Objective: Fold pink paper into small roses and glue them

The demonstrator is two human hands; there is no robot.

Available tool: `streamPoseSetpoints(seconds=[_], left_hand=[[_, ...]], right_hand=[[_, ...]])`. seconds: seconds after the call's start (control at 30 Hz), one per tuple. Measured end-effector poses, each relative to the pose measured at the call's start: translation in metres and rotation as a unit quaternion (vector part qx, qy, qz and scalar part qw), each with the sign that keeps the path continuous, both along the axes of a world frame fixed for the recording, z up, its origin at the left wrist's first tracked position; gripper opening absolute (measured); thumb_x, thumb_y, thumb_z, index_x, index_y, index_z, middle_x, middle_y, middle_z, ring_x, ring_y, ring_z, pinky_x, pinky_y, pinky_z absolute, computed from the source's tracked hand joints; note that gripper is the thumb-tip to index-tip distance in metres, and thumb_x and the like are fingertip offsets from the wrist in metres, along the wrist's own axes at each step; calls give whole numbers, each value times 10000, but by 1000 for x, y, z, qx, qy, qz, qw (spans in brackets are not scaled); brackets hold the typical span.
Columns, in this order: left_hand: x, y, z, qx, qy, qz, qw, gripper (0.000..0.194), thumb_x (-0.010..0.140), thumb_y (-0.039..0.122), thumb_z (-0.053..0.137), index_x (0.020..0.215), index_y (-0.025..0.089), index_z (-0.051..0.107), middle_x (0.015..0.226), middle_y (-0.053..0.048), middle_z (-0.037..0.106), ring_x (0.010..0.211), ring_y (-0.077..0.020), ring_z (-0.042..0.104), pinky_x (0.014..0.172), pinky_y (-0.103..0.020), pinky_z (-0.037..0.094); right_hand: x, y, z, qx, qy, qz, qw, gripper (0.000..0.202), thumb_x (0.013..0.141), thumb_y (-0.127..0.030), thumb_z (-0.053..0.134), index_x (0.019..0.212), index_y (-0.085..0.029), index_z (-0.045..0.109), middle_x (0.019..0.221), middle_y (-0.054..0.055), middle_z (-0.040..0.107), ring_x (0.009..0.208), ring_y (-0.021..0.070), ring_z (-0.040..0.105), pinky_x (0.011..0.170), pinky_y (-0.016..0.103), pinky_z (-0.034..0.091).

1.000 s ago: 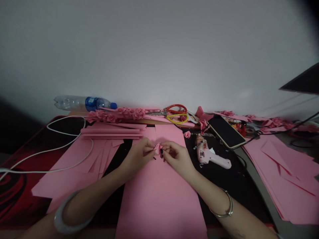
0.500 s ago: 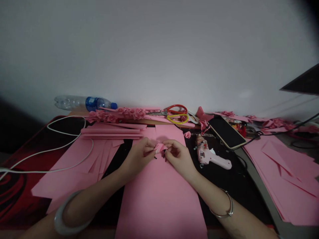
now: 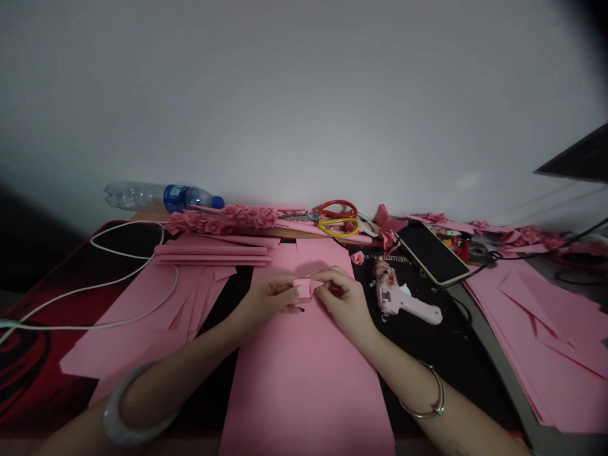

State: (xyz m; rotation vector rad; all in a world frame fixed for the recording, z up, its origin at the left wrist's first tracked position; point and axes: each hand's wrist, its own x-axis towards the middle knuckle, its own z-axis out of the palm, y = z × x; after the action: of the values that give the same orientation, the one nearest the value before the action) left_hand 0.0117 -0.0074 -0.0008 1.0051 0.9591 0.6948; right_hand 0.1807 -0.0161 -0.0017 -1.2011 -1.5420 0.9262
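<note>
A small folded piece of pink paper (image 3: pixel 302 289) is pinched between my two hands, above a long pink paper sheet (image 3: pixel 308 373). My left hand (image 3: pixel 268 301) grips its left side between thumb and fingers. On its right, a pointed flap sits in the fingertips of my right hand (image 3: pixel 344 301). Just beyond my right hand lies a small pink paper rose (image 3: pixel 358 258). A pale pink glue gun (image 3: pixel 403 303) rests on the black mat to the right of that hand.
Scissors (image 3: pixel 339 218) with red and yellow handles lie at the back among paper roses (image 3: pixel 247 215). A plastic bottle (image 3: pixel 161 196) lies on its side at back left. A phone (image 3: pixel 434 253), paper stacks (image 3: pixel 546 342) and a white cable (image 3: pixel 95 326) flank the work area.
The folded paper has turned, now showing a flat square face and a point toward the right. My left fingers have shifted their grip, and my right hand has moved slightly.
</note>
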Motion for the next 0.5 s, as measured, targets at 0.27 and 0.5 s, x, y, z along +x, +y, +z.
streamPoseSetpoints(seconds=[0.27,0.5], left_hand=[[-3,1,-6,23,8,-14,1000,267,748,353,664,956,191,706,950,-72,714,925,-205,658,734,-279,539],[-2,1,0,-21,-10,7,1000,273,723,345,686,931,170,701,959,-70,708,860,-191,678,723,-272,530]], right_hand=[[-1,-2,1,48,-38,-1,998,170,740,-80,549,795,-188,669,813,36,598,668,133,548,563,242,420],[0,-8,-3,96,-104,-3,990,164,783,-84,540,853,-194,639,898,49,655,681,133,585,589,244,460]])
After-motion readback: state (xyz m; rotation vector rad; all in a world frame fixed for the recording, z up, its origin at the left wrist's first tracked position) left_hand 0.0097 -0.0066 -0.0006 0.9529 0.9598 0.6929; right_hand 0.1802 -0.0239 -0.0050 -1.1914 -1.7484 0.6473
